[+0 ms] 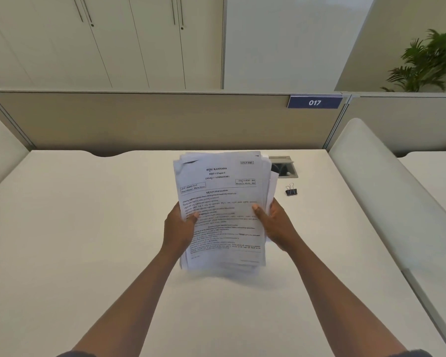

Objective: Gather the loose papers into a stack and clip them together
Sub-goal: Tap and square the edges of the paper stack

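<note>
Both hands are on the stack of papers (220,207), which is held above the white desk (88,240), its printed face turned up toward the person. The left hand (179,228) grips the stack's left edge about midway down, thumb (194,217) laid over the front page and the other fingers hidden behind the sheets. The right hand (276,225) grips the right edge at about the same height, its thumb (258,211) pressed onto the top sheet and the fingers wrapped behind. Between the 2 grips the top page shows a heading that reads KANNADA and blocks of small print below it. The sheets are not squared: above the grips several corners fan out unevenly at the top and right side, and below them the bottom edges are staggered and blurred.

Beyond the right hand's grip and a little to its right, a black binder clip (291,190) lies on the desk, apart from the papers, with its silver wire handles pointing away from the person. Farther past it, partly hidden by the stack's top right corner, a grey cable port (285,168) is set into the desk. Behind the desk stands a beige partition (152,119) bearing a blue plate (314,102) marked 017, and a green plant (428,55) shows above it on the right
</note>
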The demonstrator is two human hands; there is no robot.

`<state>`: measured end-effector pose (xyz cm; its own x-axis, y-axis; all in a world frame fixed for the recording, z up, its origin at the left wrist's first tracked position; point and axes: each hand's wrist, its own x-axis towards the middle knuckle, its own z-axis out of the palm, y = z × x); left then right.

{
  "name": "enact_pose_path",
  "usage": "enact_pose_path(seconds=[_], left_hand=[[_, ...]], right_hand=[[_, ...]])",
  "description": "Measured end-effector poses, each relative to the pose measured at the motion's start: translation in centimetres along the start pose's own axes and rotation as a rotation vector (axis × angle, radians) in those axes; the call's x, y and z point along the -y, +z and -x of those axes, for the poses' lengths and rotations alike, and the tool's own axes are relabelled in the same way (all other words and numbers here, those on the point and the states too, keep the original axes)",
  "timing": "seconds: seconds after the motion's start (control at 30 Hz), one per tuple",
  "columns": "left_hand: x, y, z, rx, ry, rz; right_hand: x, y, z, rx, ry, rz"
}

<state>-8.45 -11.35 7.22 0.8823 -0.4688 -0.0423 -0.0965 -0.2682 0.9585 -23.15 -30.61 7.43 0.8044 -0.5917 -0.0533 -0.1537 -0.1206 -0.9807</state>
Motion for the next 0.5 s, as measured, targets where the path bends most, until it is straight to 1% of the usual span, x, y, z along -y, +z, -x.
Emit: enact_pose_path(seconds=[0.07, 0.17, 0.3, 0.4, 0.43, 0.5], left_hand=[[0.0, -0.7, -0.4, 0.053, -0.037, 0.063], [-0.5, -1.5, -0.7, 0.159, -0.12, 0.194], [-0.4, -2.0, -0.6, 0.331, -0.261, 0.426], [0.4, -2.1, -0.4, 0.447, -0.318, 0.515], [0.6, -2.1, -0.4, 0.462, -0.32, 0.52], [0.9, -1.9, -0.3, 0.432, -0.314, 0.518]], right_hand=[[0.5, -0.5, -0.1, 0.033, 0.01, -0.013], [0.6, -1.1, -0.4, 0.073, 0.084, -0.158], [0.6, -1.4, -0.3, 0.154, 0.186, -0.361], [0.5, -1.4, -0.2, 0.175, 0.248, -0.42], [0.4, -1.5, -0.2, 0.184, 0.268, -0.431], [0.2, -1.8, 0.0, 0.221, 0.319, -0.456]])
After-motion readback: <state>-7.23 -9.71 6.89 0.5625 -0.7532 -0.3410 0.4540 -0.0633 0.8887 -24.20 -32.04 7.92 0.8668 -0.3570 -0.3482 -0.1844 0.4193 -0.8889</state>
